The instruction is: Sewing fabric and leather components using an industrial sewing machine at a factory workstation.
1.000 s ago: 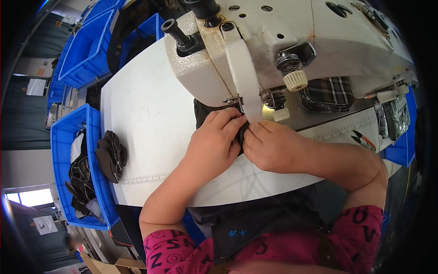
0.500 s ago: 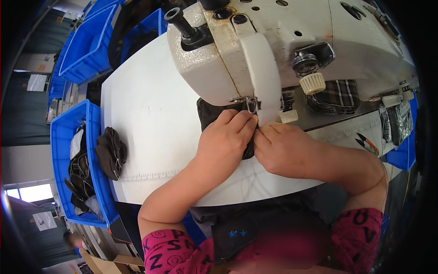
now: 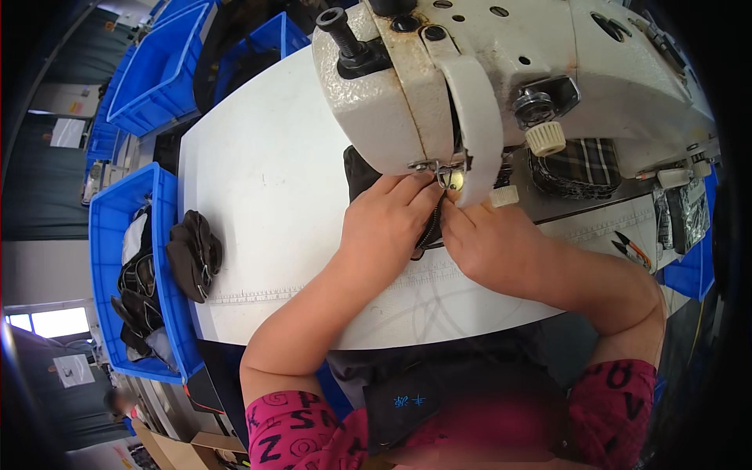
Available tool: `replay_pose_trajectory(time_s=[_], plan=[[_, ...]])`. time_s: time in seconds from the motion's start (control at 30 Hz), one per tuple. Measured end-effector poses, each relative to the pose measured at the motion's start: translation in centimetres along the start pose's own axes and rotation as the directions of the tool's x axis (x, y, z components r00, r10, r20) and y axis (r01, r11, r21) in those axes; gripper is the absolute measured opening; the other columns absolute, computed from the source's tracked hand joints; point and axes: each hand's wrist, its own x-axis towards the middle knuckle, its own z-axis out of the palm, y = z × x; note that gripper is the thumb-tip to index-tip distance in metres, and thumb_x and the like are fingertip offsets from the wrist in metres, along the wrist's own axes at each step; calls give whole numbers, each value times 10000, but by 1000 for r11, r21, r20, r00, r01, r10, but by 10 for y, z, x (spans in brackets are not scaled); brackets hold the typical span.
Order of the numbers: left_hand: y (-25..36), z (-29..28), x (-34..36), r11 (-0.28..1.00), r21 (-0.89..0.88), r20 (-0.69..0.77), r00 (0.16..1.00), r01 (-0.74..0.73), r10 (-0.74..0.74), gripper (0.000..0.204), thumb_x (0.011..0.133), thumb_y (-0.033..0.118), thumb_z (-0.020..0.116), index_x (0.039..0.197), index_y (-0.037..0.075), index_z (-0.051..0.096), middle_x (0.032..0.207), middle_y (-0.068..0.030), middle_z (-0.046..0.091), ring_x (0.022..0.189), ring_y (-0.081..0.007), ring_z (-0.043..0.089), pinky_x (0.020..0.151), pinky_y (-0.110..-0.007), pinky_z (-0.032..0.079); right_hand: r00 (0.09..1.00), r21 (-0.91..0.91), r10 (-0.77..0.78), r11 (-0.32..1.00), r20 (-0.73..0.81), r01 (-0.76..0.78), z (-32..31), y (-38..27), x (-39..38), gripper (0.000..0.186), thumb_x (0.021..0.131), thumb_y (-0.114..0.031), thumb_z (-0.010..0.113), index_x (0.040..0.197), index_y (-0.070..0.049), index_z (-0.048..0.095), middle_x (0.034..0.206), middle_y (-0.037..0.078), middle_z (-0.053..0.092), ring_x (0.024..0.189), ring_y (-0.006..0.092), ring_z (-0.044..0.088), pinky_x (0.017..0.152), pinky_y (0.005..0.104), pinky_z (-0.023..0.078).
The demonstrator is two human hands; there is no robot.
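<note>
A dark fabric piece (image 3: 358, 168) with a zipper (image 3: 428, 229) along one edge lies beneath the head of a white sewing machine (image 3: 368, 113). My left hand (image 3: 389, 222) presses on it, fingers bent together close to the needle area. Just right of the zipper, my right hand (image 3: 487, 241) pinches the fabric's edge between thumb and fingers. Both hands sit close together, and the fingertips partly disappear behind the machine's white curved guard (image 3: 479, 125). The needle and much of the fabric are hidden.
Stacked plaid fabric pieces (image 3: 576, 168) lie behind the machine's arm. Thread snips (image 3: 631, 249) rest on the table's right. At left, a blue bin (image 3: 174, 270) holds dark pieces, with a dark pouch-like bundle (image 3: 193, 254) beside it. A ruler strip (image 3: 258, 296) crosses the white table (image 3: 258, 180).
Both hands and the fabric have moved slightly farther in toward the machine, so less of the zippered end shows. The whole view has shifted a little. A yellowish glow now shows near the needle.
</note>
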Motion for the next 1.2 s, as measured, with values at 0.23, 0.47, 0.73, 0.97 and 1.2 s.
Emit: replay_pose_trajectory(time_s=[0.23,0.47,0.73,0.97,1.2], plan=[[-8,-2,1,992,-45,-61,991,-118,116,311,751,69,786,1059,95,750,1076,-19,711,1011,-239,677,845,-387,551,997,-18,-17,1000,75,18,-12,-7,-4,408,728,-84,671,1044,175,689,1026,266,700,889,252,644,735,350,523],[-9,2,-3,992,-67,-12,994,-111,110,298,750,22,780,1041,69,737,1076,-42,727,1001,-246,685,808,-381,558,998,-35,-5,999,68,8,-7,-10,-6,278,701,-107,677,893,91,714,862,155,647,811,239,594,658,345,463],[-5,-1,0,990,-121,23,997,-74,78,282,773,-6,760,1049,46,732,1077,-60,726,964,-268,682,790,-376,559,998,-45,7,999,66,-4,-3,-11,-6,236,698,-120,680,857,50,720,814,110,612,790,230,573,655,352,439],[-4,-3,2,989,-148,15,1000,-20,23,285,824,11,740,1105,60,743,1067,-71,719,943,-295,687,794,-383,561,999,-68,20,998,49,-16,-2,-10,-4,265,696,-115,682,897,53,721,822,99,614,813,221,589,673,340,442],[-12,6,3,980,-192,-28,998,55,-61,290,823,49,762,1109,92,746,1069,-84,717,960,-329,662,831,-420,535,993,-25,112,993,29,-112,4,-9,-2,292,759,-88,669,1007,64,697,845,105,623,753,193,619,703,336,489]])
